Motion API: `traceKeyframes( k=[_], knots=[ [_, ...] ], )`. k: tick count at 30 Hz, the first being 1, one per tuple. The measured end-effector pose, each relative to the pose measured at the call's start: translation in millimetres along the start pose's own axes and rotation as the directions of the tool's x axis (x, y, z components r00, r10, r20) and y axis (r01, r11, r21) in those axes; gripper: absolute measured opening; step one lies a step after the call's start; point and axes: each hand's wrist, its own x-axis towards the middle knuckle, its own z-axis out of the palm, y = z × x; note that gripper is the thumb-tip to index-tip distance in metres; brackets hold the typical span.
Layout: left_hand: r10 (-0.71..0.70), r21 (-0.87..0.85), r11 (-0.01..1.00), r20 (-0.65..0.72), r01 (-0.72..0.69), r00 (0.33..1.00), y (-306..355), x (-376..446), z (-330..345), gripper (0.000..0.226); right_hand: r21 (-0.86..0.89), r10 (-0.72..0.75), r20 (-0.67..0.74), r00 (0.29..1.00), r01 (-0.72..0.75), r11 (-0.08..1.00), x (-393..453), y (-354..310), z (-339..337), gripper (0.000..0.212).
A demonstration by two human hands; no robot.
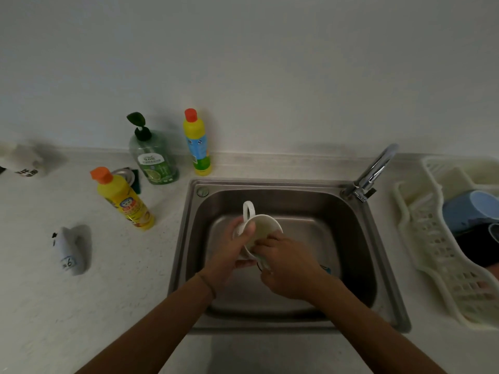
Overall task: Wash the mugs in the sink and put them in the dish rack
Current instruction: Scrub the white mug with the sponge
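Over the steel sink (359, 238) I hold a white mug (266, 225), tilted with its handle pointing up and away. My left hand (232, 255) wraps around the mug's outside. The fingers of my right hand (286, 265) reach into its mouth and touch the inner wall. The cream plastic dish rack (432, 252) stands right of the sink. A blue mug (469, 211) and a dark mug (478, 249) lie in it. What the right hand holds, if anything, is hidden inside the mug.
The chrome tap (375, 171) rises at the sink's back right corner. Left of the sink stand a yellow bottle (122, 198), a green pump bottle (154, 157) and a second yellow bottle (197, 144). A small white object (68, 249) lies on the worktop.
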Motion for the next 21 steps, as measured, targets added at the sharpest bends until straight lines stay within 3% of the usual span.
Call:
traceKeyframes(
  k=[4, 6, 8, 11, 12, 14, 15, 16, 18, 19, 21],
  knots=[
    [0.102, 0.057, 0.993, -0.027, -0.101, 0.994, 1, 1, 4, 0.061, 0.03, 0.081, 0.152, 0.985, -0.086, 0.996, 6, -2, 16, 0.051],
    [0.141, 0.053, 0.989, -0.042, -0.138, 0.989, -1, 0, 8, 0.055, 0.231, 0.124, 0.154, 0.98, -0.158, 0.96, 12, -7, 21, 0.049],
    [0.158, 0.047, 0.987, -0.044, -0.156, 0.986, -4, 0, 11, 0.051, 0.461, 0.167, 0.164, 0.972, -0.225, 0.858, 19, -15, 21, 0.043],
    [0.147, 0.055, 0.988, -0.047, -0.144, 0.988, -8, 1, 9, 0.044, 0.566, 0.109, 0.187, 0.976, -0.198, 0.8, 19, -21, 26, 0.051],
    [0.141, 0.063, 0.988, -0.046, -0.138, 0.989, -8, 2, 7, 0.045, 0.493, 0.082, 0.193, 0.978, -0.169, 0.854, 16, -18, 29, 0.055],
    [0.146, 0.098, 0.985, -0.043, -0.141, 0.988, -9, 3, 1, 0.05, 0.118, 0.072, 0.205, 0.976, -0.098, 0.988, 7, -8, 36, 0.055],
    [0.158, 0.116, 0.982, -0.045, -0.151, 0.987, -10, 5, 0, 0.053, -0.042, 0.075, 0.191, 0.979, -0.068, 0.997, 4, -3, 40, 0.054],
    [0.171, 0.117, 0.98, -0.054, -0.163, 0.984, -10, 6, 0, 0.054, -0.078, 0.094, 0.171, 0.981, -0.082, 0.994, 3, -2, 41, 0.054],
    [0.191, 0.078, 0.98, -0.101, -0.183, 0.976, -12, 9, 5, 0.047, 0.109, 0.128, 0.132, 0.983, -0.142, 0.984, 6, -10, 41, 0.054],
    [0.191, 0.053, 0.981, -0.126, -0.186, 0.973, -12, 11, 7, 0.044, 0.294, 0.168, 0.101, 0.981, -0.191, 0.936, 9, -15, 41, 0.051],
    [0.178, 0.028, 0.984, -0.154, -0.176, 0.972, -13, 13, 8, 0.043, 0.462, 0.188, 0.081, 0.979, -0.204, 0.863, 12, -20, 41, 0.046]
  ],
)
